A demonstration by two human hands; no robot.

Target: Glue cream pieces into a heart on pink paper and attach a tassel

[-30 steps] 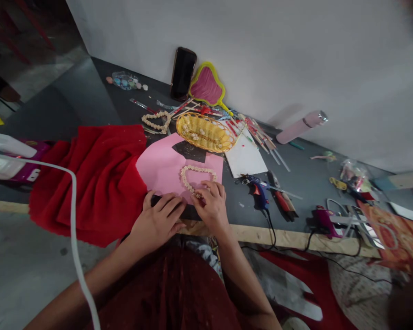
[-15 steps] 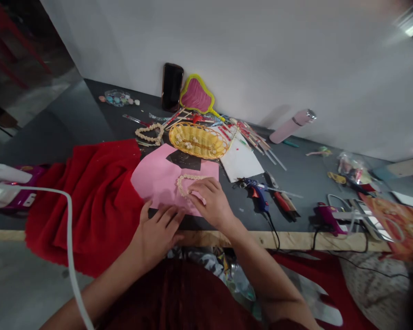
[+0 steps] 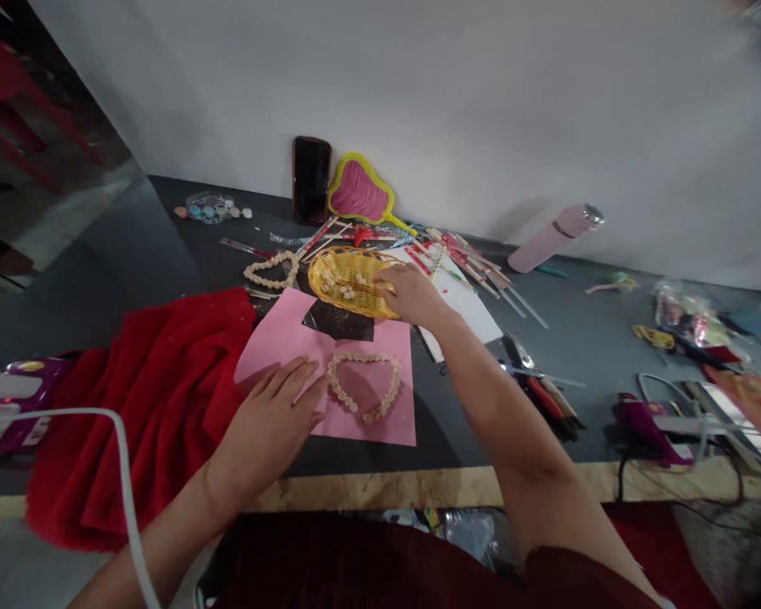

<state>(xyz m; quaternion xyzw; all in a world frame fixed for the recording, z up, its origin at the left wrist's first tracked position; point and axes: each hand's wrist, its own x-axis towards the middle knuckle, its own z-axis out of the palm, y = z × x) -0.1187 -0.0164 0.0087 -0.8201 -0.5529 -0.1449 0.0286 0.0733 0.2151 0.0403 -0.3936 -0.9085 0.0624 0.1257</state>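
Observation:
On a pink sheet of paper, a heart-shaped outline of small cream pieces lies flat, with a gap at its lower point. My left hand rests on the paper's left part, fingers spread, fingertips just beside the outline. A yellow woven basket stands behind the paper with a few small cream clusters inside. My right hand reaches over the basket's right end, its fingers slightly bent and apart; the fingertips are partly hidden. A second cream heart outline lies left of the basket.
Red cloth covers the left front. Along the wall are a phone, a yellow-rimmed pink fan shape, sticks and a pink bottle. Pliers, a purple device and cables lie to the right.
My right hand has left the cream heart outline and moved up and away to the basket, uncovering the outline. My left hand stays on the pink paper. The camera view has shifted slightly.

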